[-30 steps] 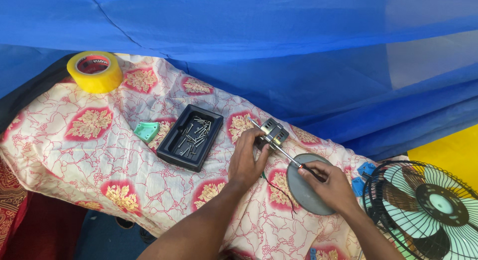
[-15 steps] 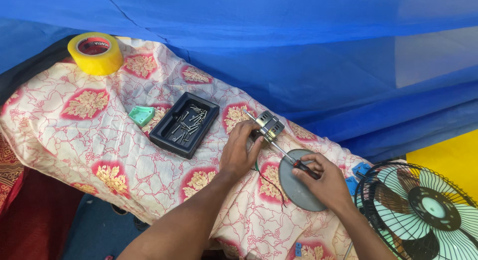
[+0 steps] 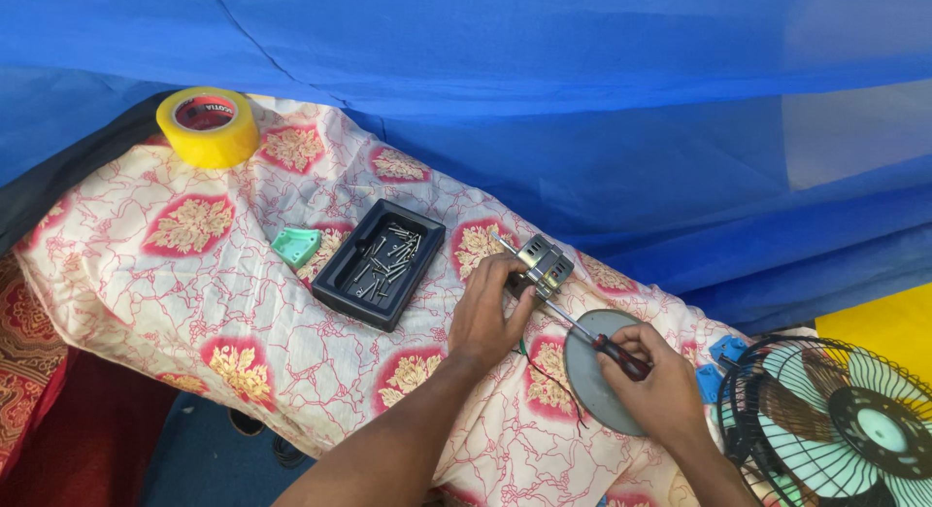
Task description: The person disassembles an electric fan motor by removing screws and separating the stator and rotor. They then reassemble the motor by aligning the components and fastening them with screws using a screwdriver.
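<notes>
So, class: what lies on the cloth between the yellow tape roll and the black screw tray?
In the head view, a small green plastic piece lies between tape roll and tray.

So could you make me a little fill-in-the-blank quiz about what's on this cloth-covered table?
1. The right hand holds a ____ with a red and black handle.
2. The left hand steadies a small metal motor part while the black tray beside it holds loose ____.
3. The roll of tape at the far corner is ____ in colour.
4. A caged ____ stands at the lower right.

Missing words: screwdriver; screws; yellow; fan
</notes>
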